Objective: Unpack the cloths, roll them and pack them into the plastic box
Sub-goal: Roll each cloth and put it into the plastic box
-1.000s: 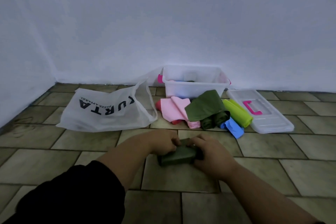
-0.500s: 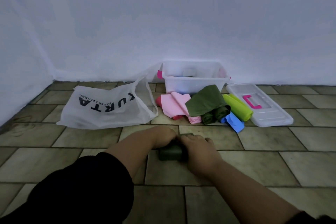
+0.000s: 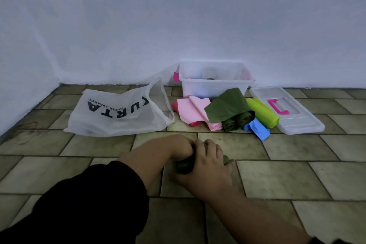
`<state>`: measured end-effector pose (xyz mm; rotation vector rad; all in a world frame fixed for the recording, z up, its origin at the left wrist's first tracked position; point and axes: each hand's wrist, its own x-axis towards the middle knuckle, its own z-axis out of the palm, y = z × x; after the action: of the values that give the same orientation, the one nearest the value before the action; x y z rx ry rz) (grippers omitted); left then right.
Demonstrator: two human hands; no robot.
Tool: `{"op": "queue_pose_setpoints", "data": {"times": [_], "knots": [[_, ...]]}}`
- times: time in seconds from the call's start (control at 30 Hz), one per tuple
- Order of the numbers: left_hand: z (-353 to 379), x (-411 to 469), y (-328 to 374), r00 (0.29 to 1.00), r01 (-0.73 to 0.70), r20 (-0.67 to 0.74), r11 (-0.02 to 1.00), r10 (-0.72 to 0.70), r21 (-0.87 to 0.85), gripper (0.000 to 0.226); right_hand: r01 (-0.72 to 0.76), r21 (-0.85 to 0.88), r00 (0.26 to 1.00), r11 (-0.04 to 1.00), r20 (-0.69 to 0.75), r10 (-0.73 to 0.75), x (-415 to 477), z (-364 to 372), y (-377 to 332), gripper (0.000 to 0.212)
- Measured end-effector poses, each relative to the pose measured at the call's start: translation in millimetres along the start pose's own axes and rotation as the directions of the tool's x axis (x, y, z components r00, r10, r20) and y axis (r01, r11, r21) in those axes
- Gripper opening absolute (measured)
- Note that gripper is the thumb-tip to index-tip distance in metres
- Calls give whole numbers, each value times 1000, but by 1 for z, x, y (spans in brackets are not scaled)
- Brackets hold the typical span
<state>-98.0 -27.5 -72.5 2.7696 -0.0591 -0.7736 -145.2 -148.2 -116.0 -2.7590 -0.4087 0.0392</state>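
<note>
Olive floor tiles (image 3: pixel 277 176) run back to a white wall. Since a second ago, your hands have closed in over the dark green cloth roll (image 3: pixel 183 166), now tighter and nearly hidden. Your left hand (image 3: pixel 178 147) and right hand (image 3: pixel 206 168) both curl around it, so the rolling looks almost done. Next it goes into the clear plastic box (image 3: pixel 215 87) by the wall, behind the unrolled cloth pile (image 3: pixel 223 111).

Dim, flat, bluish light with no clear source; soft faint shadows, no glare. Slightly soft throughout, wide-angle bending toward the edges.
</note>
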Motion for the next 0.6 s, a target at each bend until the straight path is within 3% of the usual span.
{"op": "queue_pose_setpoints", "data": {"times": [0.07,0.2,0.37,0.5,0.6], "knots": [[-1,-1,1,1000,-10,9,1000,10,25,39,-39,-29,999,999,-18,38,4,3,0,106],[-2,-2,1,999,-32,6,998,32,60,43,-56,-41,998,998,-37,54,10,6,1,79],[-1,-1,0,999,-37,15,993,35,115,42,10,-58,1000,998,0,-10,12,0,9,77],[1,-1,0,999,-33,24,991,30,126,42,144,-92,979,985,157,-128,15,-13,19,79],[2,-3,-2,999,-46,15,995,45,84,47,172,64,938,983,293,-183,22,-32,34,50]]}}
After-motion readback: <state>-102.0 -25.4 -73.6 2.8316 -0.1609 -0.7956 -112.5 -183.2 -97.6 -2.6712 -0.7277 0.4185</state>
